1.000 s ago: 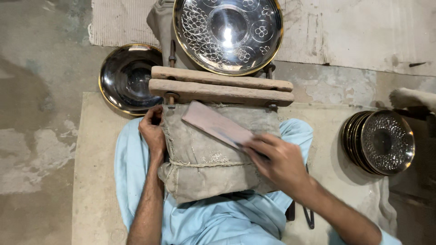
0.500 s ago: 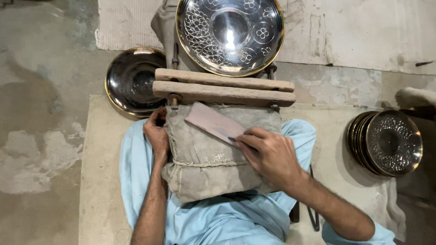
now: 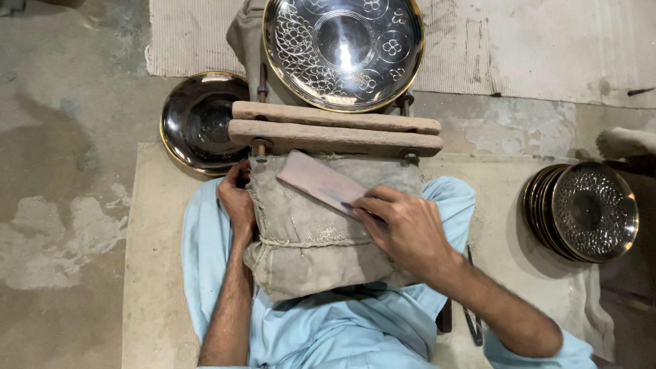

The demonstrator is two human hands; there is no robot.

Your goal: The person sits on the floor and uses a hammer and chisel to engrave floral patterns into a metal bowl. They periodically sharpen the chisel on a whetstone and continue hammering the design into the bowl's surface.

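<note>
Sack-wrapped block [image 3: 321, 239] on lap, centre of mat [image 3: 154, 287]. Flat stone [image 3: 321, 183] on block's top, slanting. Right hand [image 3: 403, 229] on stone's lower end; left hand [image 3: 237, 201] on block's left edge. Wooden clamp bars [image 3: 335, 128] just beyond block. Engraved plate [image 3: 343, 51] behind bars, propped. Plain plate [image 3: 201, 121] on floor at mat's far left corner. Plate stack [image 3: 584, 212] at mat's right edge.

Stained concrete floor [image 3: 61, 205] under a ribbed rug [image 3: 519, 41] and pale mat [image 3: 154, 273].
</note>
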